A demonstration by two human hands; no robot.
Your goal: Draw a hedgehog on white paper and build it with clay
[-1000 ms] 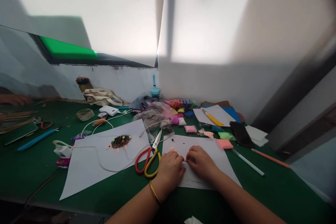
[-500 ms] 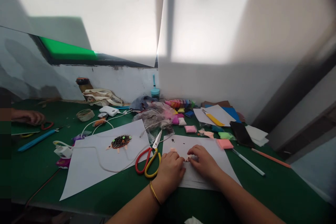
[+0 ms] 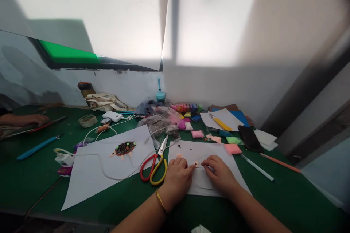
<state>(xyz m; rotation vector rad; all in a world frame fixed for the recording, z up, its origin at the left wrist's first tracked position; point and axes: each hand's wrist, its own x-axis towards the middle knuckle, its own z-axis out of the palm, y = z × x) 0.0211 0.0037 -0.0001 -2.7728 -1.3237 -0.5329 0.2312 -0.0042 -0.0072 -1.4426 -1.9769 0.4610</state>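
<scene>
A small peach clay piece with a dark dot lies on white paper that bears faint pencil lines. My left hand rests on that sheet, its index finger stretched out to the left edge of the piece. Just right of it, my right hand has thumb and fingertips pinched together above the paper; anything between them is too small to make out. Another flat bit of peach clay sits beyond my left fingers, with tiny black bits near it.
Scissors lie left of my left hand. A second sheet carries a clay hedgehog and a white cable. Clay packets, a phone and a marker lie rightward. At far left is another person's hand.
My right hand has drawn back to the right from the dotted clay piece, which now shows more fully. My left index finger has straightened toward it. The other person's hand has shifted.
</scene>
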